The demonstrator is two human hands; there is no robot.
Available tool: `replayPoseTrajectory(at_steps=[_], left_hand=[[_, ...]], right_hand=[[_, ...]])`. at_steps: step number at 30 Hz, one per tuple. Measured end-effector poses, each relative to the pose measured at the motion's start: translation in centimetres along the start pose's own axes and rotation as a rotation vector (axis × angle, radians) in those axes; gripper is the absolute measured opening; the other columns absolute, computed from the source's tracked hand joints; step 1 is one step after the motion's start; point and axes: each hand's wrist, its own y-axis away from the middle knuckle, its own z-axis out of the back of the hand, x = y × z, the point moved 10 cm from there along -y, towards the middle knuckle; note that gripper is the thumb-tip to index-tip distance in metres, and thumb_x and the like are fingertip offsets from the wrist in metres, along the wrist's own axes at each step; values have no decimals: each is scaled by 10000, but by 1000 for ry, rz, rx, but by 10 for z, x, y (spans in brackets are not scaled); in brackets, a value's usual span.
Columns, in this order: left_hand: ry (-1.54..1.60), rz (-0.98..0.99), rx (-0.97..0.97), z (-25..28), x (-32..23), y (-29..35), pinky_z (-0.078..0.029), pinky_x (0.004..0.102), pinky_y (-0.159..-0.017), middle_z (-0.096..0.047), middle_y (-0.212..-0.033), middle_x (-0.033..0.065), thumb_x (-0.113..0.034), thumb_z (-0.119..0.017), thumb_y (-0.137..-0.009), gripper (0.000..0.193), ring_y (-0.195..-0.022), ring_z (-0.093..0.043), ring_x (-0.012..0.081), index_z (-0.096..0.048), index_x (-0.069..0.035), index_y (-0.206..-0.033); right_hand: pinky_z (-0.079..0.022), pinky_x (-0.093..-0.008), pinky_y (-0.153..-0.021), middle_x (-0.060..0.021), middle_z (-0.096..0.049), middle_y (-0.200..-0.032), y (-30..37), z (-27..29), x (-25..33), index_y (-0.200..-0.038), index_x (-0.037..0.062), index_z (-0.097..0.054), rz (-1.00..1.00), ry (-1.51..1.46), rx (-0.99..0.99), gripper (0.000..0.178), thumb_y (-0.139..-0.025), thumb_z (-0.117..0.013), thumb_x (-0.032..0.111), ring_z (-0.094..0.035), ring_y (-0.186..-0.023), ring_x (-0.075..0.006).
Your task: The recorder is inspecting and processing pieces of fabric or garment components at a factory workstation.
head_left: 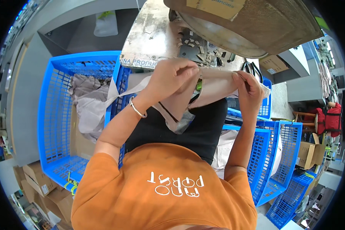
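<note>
Holding a beige cloth piece (218,89) up between both hands, just off the near edge of the counter (143,42) and above the black trousers (207,126). Looks light, thin and limp, with perhaps a little more body along the dark edging (168,111). Hangs in folds down to a loose lower corner, so likely to twist or flop rather than keep a shape. Unlikely to break; probably more prone to creasing, or to stretching under a hard pull. Seems matt, hence not very slippery under bare fingertips.

Gripping the upper edge with the left hand (174,76) in a tight pinch, with thumb pressed to fingertips. Gripping farther right on the cloth with the right hand (251,86), likewise pinched, with thumb and forefinger nearly together. Best taken by two well-separated points along that upper edge, with gentle tension between. Best not steered by the hanging corner, probably too floppy for control. Watch the pale strip (136,89) running from behind the left hand to the rim of the blue crate (84,55); cannot tell whether joined to the piece. Keep clear of the scraps (209,59) close to the counter's near edge.
</note>
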Motion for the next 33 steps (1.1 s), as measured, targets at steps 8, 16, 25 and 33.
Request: replayPoseTrajectory(at_steps=[8,16,25,33], left_hand=[[-27,147,12,-5,24,-46,-478,236,-669,-710,-787,22,-190,-691,-912,262,-728,-572,49,-744,53,-994],[219,152,-6,-11,39,-60,-502,273,-686,-732,-803,82,-177,-687,-876,275,-731,-624,102,-746,67,-988],[443,180,-54,-13,45,-73,-507,245,-772,-747,-934,78,-116,-660,-889,242,-804,-633,86,-752,53,-1036],[486,136,-334,42,52,-81,-520,271,-700,-744,-901,53,-111,-635,-926,206,-763,-639,95,-745,27,-1033]], right_hand=[[-485,-260,-697,-71,-711,-821,-17,-15,-40,-982,7,-737,-96,49,2,193,-904,-733,182,-626,-736,-113],[-499,-258,-718,-62,-734,-820,-23,-13,-48,-1006,22,-752,-121,71,-14,223,-905,-742,221,-649,-761,-110],[-488,-276,-668,-98,-696,-796,-29,-9,-35,-953,10,-737,-52,61,-104,159,-884,-740,153,-633,-685,-156],[-521,-283,-714,-101,-734,-875,-9,53,-52,-965,4,-745,-27,239,-299,170,-890,-740,157,-676,-747,-167]])
